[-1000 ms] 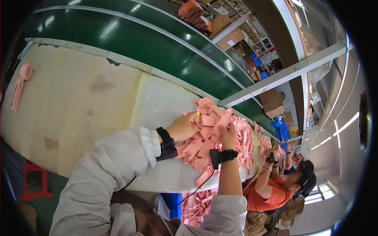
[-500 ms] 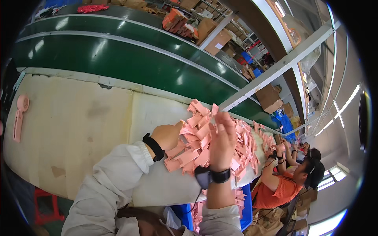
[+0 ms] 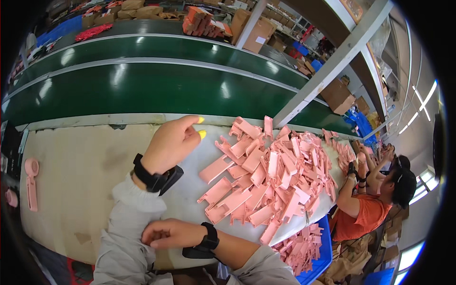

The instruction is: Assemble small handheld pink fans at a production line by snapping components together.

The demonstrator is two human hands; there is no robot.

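The table (image 3: 71, 166) gave wide room between a pink round-headed piece (image 3: 32, 190) near its left edge and the heaped pink parts (image 3: 256, 161), which reached the near edge. The left hand (image 3: 172, 145) was over the table, its thumb and forefinger apart. The right hand (image 3: 175, 233) bent inward to the left sleeve (image 3: 124, 228), fingers curled; whether they gripped it, I could not tell.

Pink casing pieces (image 3: 259, 161), right of centre: smooth plastic, low sheen. Round-headed pink handle (image 3: 32, 187), left: smooth plastic. Worktop (image 3: 90, 180): matt, stained. Green conveyor belt (image 3: 156, 90), far: smooth, very glossy. Crate (image 3: 326, 247), near right: plastic. Left sleeve (image 3: 126, 230): matt, wrinkled cloth. Box (image 3: 338, 96), far right: matt cardboard.
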